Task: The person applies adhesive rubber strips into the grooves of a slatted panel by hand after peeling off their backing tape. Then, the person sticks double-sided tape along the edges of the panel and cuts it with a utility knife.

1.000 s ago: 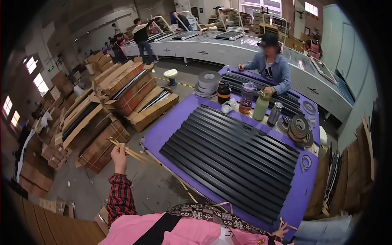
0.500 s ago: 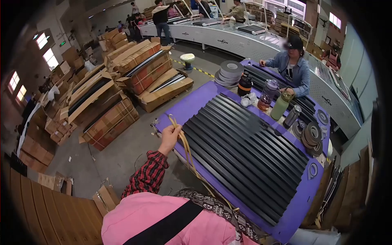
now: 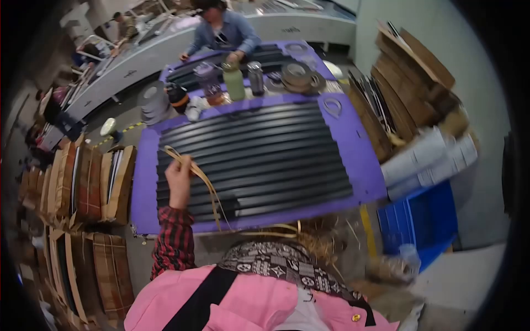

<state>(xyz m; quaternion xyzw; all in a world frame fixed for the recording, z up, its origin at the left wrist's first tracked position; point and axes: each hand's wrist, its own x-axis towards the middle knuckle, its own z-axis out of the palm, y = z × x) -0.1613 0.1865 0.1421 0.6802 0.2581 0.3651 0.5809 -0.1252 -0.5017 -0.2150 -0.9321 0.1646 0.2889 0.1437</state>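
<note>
My left hand (image 3: 179,179) is closed on thin yellow strips (image 3: 205,179), whose ends hang down over the near side of the table. Beneath it, long black ribbed strips (image 3: 259,160) lie side by side on a purple-topped table (image 3: 361,160). My right hand is out of view. Behind the strips stand an orange-banded dark bottle (image 3: 176,96), a green bottle (image 3: 233,83) and a grey bottle (image 3: 255,79), with rolls of tape (image 3: 298,76) to their right.
Across the table a person in a blue shirt (image 3: 229,36) has one hand at the green bottle. Opened cartons (image 3: 113,270) are stacked at the left. A blue bin (image 3: 419,220), wrapped white bundles (image 3: 430,157) and cardboard (image 3: 408,83) stand at the right.
The view has swung to the right. My left hand has moved with the yellow strips from beside the table to over the black strips. My right hand, at the table's near corner earlier, has left view.
</note>
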